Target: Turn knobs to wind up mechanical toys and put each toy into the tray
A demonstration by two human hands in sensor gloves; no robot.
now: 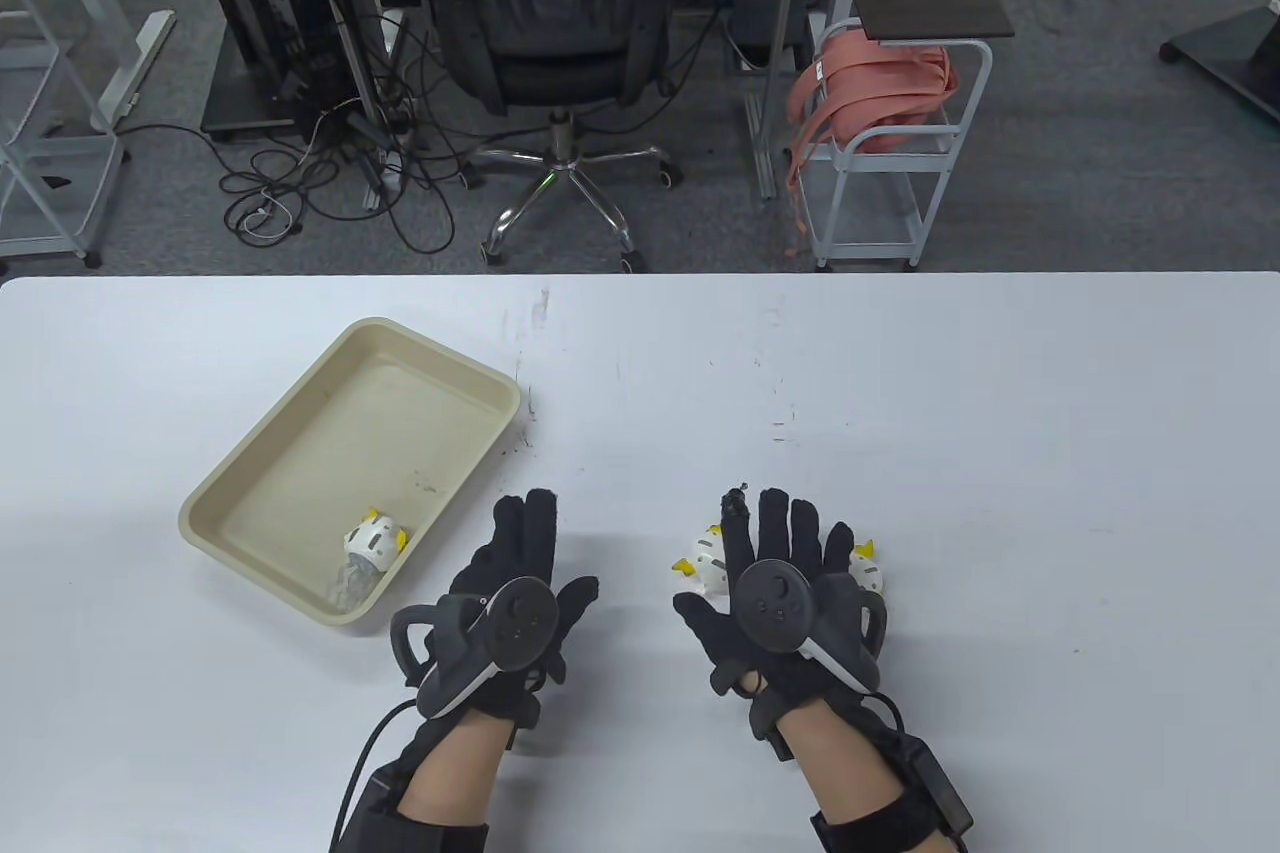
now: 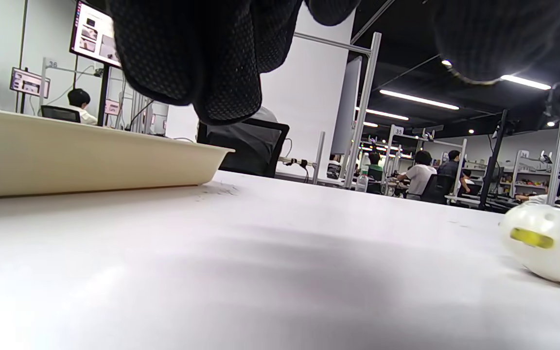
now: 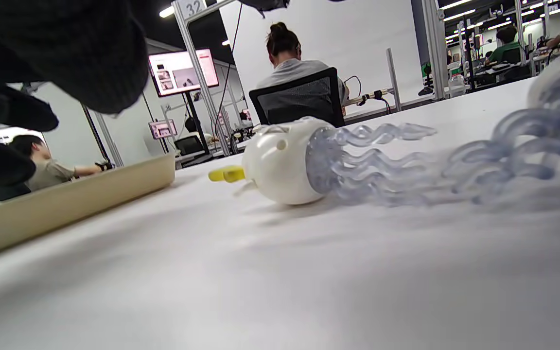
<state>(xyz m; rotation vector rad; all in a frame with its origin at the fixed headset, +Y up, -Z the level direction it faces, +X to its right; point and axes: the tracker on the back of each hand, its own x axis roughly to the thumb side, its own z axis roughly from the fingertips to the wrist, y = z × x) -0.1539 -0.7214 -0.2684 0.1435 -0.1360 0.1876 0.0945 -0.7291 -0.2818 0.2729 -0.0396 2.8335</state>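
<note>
One toy [image 1: 376, 541] in tray [image 1: 262, 465]; both hands [image 1: 513, 575] [image 1: 775, 581] flat, fingers released, nothing grasped

Camera sits low over the white table [image 2: 260, 272]. Black gloved fingers [image 2: 202, 53] hang in from the top edge, clear of the surface, holding nothing. Beige tray [image 2: 90, 155] rests at left, side wall facing the lens. White toy [image 2: 550, 245] with a yellow part lies at right, blurred. Seated people [image 2: 418, 175] behind.
</note>
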